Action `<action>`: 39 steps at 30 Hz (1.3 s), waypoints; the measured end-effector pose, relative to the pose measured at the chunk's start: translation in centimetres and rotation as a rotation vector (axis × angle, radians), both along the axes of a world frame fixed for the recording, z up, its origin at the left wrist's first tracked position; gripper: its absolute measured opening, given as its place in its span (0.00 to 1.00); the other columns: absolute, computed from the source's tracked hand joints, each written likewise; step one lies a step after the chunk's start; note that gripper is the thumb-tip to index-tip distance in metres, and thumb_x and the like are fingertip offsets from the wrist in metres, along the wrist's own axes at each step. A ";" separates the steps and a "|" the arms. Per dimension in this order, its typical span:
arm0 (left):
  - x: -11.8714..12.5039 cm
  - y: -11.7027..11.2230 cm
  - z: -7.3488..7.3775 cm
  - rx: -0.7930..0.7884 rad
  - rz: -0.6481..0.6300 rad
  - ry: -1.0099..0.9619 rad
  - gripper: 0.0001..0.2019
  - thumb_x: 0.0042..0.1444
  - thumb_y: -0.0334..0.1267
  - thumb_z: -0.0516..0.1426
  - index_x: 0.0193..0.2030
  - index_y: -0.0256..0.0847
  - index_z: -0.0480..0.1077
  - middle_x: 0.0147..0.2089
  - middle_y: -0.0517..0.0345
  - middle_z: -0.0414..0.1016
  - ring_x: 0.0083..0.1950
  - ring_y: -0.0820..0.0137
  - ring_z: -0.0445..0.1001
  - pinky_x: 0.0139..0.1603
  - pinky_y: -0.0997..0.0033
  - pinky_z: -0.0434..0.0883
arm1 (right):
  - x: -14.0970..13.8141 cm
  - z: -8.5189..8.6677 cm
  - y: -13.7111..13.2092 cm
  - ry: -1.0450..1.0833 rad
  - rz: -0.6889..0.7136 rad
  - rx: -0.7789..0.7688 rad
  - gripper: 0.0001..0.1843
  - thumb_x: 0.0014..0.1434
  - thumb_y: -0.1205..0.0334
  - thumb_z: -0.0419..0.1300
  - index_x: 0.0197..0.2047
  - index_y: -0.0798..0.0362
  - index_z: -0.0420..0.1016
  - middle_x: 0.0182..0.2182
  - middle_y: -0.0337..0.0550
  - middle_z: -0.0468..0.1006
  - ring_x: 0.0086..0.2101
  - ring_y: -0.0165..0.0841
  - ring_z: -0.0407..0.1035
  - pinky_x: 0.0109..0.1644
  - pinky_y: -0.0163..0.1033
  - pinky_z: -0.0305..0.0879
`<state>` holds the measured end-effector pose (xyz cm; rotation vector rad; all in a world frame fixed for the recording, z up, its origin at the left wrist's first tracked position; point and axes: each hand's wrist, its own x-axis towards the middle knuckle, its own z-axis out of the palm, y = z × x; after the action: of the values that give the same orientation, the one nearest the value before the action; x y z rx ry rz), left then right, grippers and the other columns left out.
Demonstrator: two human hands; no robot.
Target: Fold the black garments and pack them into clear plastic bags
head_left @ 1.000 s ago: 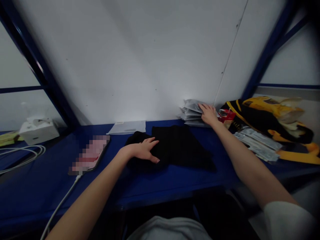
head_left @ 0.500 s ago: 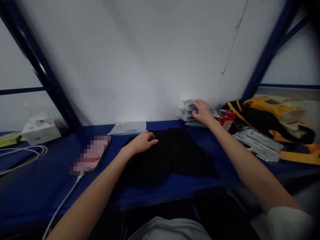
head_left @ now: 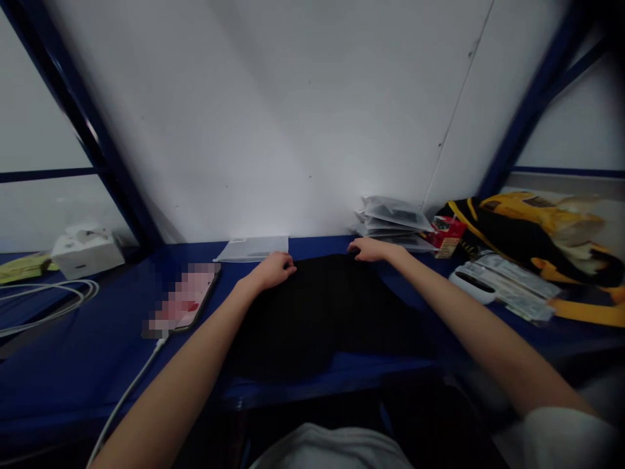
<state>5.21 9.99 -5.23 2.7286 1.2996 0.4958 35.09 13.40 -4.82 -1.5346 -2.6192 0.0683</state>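
A black garment (head_left: 322,312) lies spread on the blue shelf (head_left: 73,365) right in front of me. My left hand (head_left: 273,269) is closed on its far left corner. My right hand (head_left: 368,248) pinches its far right corner, fingers curled on the cloth. Both hands sit at the garment's back edge, close to the white wall. Just behind my right hand lies a stack of clear packets (head_left: 393,220).
A phone (head_left: 181,303) with a white cable (head_left: 124,397) lies to the left, a flat white packet (head_left: 252,248) behind it. A tissue box (head_left: 88,251) and coiled cable (head_left: 46,303) sit far left. Right: red carton (head_left: 446,231), wrapped packets (head_left: 502,280), yellow-black bag (head_left: 532,231).
My right hand left the stack of packets and came down to the garment's far right corner. My left hand slid to the far left corner. The garment now lies flatter and wider.
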 end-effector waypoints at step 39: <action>0.5 -4.0 3.6 -0.369 0.169 0.005 0.10 0.46 0.41 0.52 0.30 0.37 0.70 0.33 0.54 0.74 0.35 0.67 0.70 0.37 0.68 0.64 | 3.4 5.0 -3.4 0.271 -0.044 -0.933 0.14 0.42 0.54 0.62 0.34 0.49 0.78 0.40 0.39 0.76 0.43 0.35 0.67 0.43 0.34 0.63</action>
<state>5.71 5.98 -1.66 2.3351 1.4635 0.2300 38.45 10.05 0.13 -1.5919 -2.4098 1.5456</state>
